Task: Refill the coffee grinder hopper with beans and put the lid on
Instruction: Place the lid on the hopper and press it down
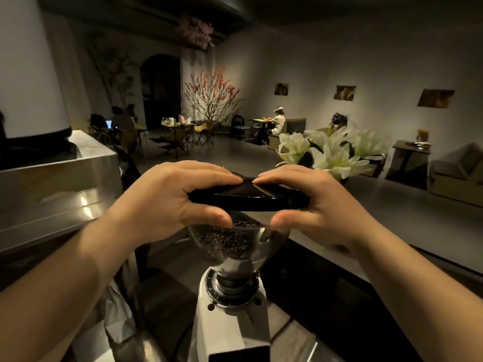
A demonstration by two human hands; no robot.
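Head view: both hands hold the lid over the bean-filled hopper.

The left hand [167, 197] at nine o'clock and the right hand [321, 199] at three o'clock each clamp the black lid [248, 195], fingers [209, 171] curled over its top and thumbs pressed under its rim. Beans [224, 240] already sit in the clear hopper [271, 246] of the white grinder [230, 317] at six o'clock. Filling looks done; I judge the lid is not yet fully seated.

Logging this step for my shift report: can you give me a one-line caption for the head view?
Both hands, left and right, press the black lid onto the bean-filled hopper.
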